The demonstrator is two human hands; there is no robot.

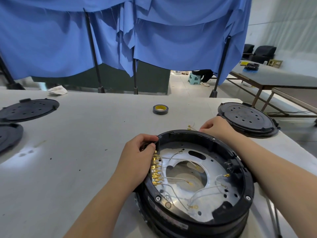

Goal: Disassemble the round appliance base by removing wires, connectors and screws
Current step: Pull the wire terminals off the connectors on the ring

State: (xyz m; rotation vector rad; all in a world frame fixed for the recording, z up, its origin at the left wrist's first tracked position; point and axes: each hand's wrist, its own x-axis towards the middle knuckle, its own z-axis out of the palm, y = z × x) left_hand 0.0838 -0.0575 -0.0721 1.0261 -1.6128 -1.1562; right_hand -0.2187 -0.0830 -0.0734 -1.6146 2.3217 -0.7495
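The left hand (139, 152) grips the left rim of the round base (197, 179), steadying it near the table's (85, 152) front edge. The right hand (214, 125), fingers curled, pinches loose wires (191, 127) just beyond the far rim, apparently setting them aside. Gold connectors (156, 170) remain fitted inside. A tape roll (160, 109) sits farther back.

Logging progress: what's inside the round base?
Inside the round base: a metal plate, white wires and brass connectors. The left hand covers the rim there.
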